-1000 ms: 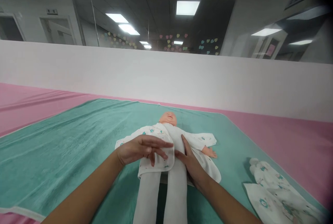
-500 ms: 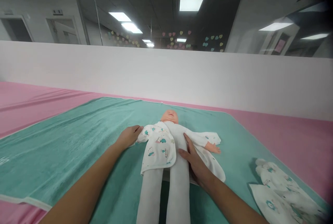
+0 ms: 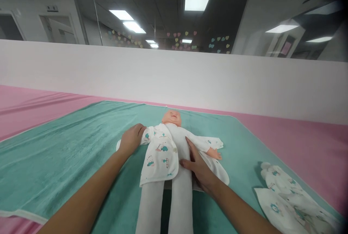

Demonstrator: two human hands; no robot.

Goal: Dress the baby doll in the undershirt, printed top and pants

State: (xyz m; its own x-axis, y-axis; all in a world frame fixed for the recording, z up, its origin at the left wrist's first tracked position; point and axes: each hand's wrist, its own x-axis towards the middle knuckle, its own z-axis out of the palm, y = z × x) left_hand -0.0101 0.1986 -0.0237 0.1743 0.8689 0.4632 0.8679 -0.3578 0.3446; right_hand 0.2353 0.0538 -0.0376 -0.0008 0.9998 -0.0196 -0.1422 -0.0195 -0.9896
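A baby doll (image 3: 181, 147) with a white cloth body lies on its back, head at the far end. Its printed baby shirt (image 3: 160, 157) hangs open at the front, one panel over the chest on the left, the other spread out beneath on the right. My left hand (image 3: 132, 139) is closed around the left-hand sleeve, hiding the doll's hand there; a bit of white cuff shows beyond it. My right hand (image 3: 199, 165) rests against the right side of the torso, thumb and forefinger stretched apart; its other fingers are partly hidden. The doll's right-hand arm (image 3: 213, 153) pokes out of its sleeve.
A teal blanket (image 3: 81, 147) lies beneath the doll on a pink surface (image 3: 293, 136). Folded printed baby clothes (image 3: 290, 197) lie at the lower right. Behind stands a low white wall (image 3: 163, 74) with glass above it.
The view has shifted slightly, so the doll appears further left. White cuff cloth now shows left of my left hand. My right hand stays against the torso.
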